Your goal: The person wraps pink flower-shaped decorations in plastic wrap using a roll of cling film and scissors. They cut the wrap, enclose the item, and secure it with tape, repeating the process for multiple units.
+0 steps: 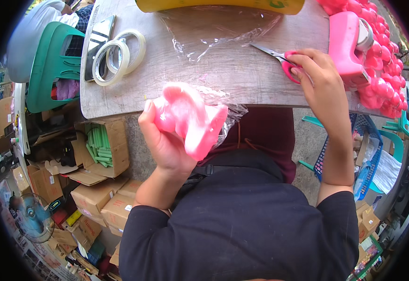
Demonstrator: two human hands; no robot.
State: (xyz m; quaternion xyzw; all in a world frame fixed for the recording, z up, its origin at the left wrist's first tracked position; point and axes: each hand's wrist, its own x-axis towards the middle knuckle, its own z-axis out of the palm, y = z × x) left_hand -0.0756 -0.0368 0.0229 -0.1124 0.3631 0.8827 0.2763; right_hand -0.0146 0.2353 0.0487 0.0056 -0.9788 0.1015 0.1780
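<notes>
My left hand [169, 149] holds a glossy pink moulded piece [190, 112] with curved folds, just over the table's near edge. Crumpled clear plastic film [230, 123] hangs at the piece's right side. On the right, the fingers of my right hand [320, 77] grip the red handles of a pair of scissors [273, 52]. The blades lie near the tabletop, pointing left and away from me. Beyond them, a sheet of clear plastic film [204, 44] spreads over the table [239, 84] from under a yellow cylindrical object [222, 6].
Two clear tape rolls [98, 79] rest by a phone-like device [100, 35] at left. A pink tape dispenser [343, 45] stands beside heaped pink moulded pieces [383, 56]. Cardboard boxes [120, 154], a green chair [44, 66], a seated person [32, 35] and a blue basket [361, 126] surround the table.
</notes>
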